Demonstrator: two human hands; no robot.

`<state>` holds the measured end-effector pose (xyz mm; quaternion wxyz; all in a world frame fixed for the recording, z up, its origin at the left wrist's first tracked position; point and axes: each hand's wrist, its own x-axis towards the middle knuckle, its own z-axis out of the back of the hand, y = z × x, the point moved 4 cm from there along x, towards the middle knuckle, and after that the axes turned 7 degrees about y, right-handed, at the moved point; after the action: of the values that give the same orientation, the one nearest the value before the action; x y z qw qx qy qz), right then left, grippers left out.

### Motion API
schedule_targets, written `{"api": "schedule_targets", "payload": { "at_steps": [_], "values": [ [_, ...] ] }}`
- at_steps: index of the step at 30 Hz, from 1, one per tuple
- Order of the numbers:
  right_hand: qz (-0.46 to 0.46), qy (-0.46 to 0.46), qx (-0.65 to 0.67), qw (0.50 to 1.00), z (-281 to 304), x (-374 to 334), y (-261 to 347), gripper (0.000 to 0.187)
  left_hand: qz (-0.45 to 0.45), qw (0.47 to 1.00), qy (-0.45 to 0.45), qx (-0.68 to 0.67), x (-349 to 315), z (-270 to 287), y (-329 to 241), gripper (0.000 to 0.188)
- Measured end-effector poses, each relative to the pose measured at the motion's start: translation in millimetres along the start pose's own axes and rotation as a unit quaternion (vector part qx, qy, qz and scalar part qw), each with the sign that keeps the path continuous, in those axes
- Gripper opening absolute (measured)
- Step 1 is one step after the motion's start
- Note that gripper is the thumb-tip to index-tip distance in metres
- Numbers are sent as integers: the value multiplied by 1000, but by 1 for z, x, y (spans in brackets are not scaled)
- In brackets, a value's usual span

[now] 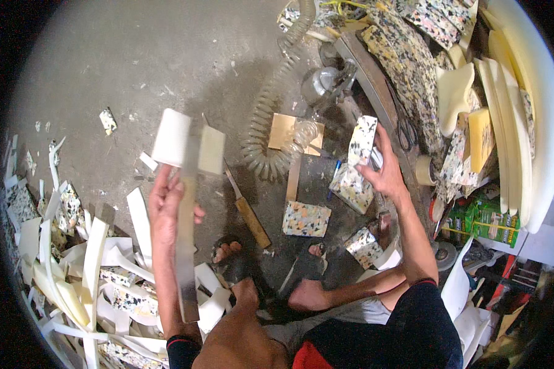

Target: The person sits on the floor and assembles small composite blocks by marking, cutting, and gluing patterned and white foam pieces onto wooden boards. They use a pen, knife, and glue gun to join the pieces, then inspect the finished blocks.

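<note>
My left hand [167, 200] is closed at the lower end of a white foam block [172, 136]. A long, narrow flat strip [188, 246], blurred by motion, runs along that hand and forearm; whether the fingers also grip it I cannot tell. Just right of the strip is a cream foam block [212, 151]. My right hand [385, 169] pinches a speckled foam block [362, 140] between thumb and fingers, with a shiny metallic bit beside the palm. Directly below it lies another speckled piece [353, 189]. A wooden-handled tool with a thin blade [251, 220] rests on the floor between my arms.
A coiled clear hose [266, 126] reaches a spray gun with a silver cup [320, 85]. A speckled foam piece [306, 219] lies before my feet. White offcuts [95, 270] heap at left; foam sheets [505, 135], scissors [407, 134] and a tape roll [424, 170] are at right.
</note>
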<state>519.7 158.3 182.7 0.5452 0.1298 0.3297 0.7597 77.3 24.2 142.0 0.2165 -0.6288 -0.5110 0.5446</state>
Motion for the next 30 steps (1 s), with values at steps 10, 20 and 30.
{"api": "schedule_targets", "payload": {
  "at_steps": [10, 20, 30],
  "values": [
    [134, -33, 156, 978, -87, 39, 132, 82, 20, 994, 108, -8, -5, -34, -12, 68],
    [281, -71, 20, 957, -121, 68, 218, 86, -28, 991, 127, -40, -24, -21, -41, 67],
    [309, -58, 40, 949, -129, 78, 255, 81, -8, 994, 109, -5, -39, -12, -62, 66]
  ]
}}
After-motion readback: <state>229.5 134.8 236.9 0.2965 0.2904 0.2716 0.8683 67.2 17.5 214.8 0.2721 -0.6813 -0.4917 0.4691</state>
